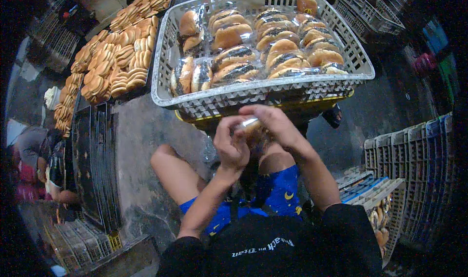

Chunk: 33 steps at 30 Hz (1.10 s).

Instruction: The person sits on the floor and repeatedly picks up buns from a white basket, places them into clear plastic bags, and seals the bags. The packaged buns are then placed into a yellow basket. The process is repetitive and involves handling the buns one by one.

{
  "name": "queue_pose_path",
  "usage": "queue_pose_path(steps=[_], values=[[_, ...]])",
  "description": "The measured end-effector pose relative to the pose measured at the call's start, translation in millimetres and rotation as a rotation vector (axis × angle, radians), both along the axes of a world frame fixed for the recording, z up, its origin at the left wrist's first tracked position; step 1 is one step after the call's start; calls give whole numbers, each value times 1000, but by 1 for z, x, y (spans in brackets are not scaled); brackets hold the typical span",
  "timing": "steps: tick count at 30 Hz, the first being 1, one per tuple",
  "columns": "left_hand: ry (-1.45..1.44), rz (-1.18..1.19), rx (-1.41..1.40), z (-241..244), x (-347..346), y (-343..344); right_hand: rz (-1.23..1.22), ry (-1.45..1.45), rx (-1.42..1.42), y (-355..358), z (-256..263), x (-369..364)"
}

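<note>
Between my two hands, above my knees, is a bun in clear plastic wrap (252, 129). My left hand (231, 141) grips its left side with curled fingers. My right hand (272, 125) closes over the bun's top and right side, slightly blurred by motion. Just beyond my hands stands a pale plastic crate (263, 85) with lattice walls. Rows of wrapped buns with a dark filling (234, 56) fill much of it. One bun in a marked wrapper (307, 4) leans at the far right corner.
Trays of unwrapped buns (120, 54) stand at the left, near stacked black trays (97, 160). Another person (36, 160) is at the far left. Stacked crates (409, 160) rise on the right, beside a tilted crate holding wrapped buns (380, 218). A yellow-rimmed crate (219, 121) supports the pale one.
</note>
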<state>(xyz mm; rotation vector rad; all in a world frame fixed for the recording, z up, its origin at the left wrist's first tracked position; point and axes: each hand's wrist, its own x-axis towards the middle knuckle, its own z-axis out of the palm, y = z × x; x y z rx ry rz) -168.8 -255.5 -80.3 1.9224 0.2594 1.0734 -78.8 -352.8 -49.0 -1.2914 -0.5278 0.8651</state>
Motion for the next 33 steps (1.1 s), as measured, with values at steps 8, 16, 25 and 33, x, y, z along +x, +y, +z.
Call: queue_pose_path(steps=[8,16,25,33], values=[[-441,15,160,114,137,103,-515,-1008,-320,-1,77,65],[956,-355,618,43,215,147,-111,-1576,-600,162,54,239],[663,-649,287,15,242,178,-231,-1968,-801,166,26,275],[24,-750,-1123,87,67,43,-502,-902,-75,0,79,41]])
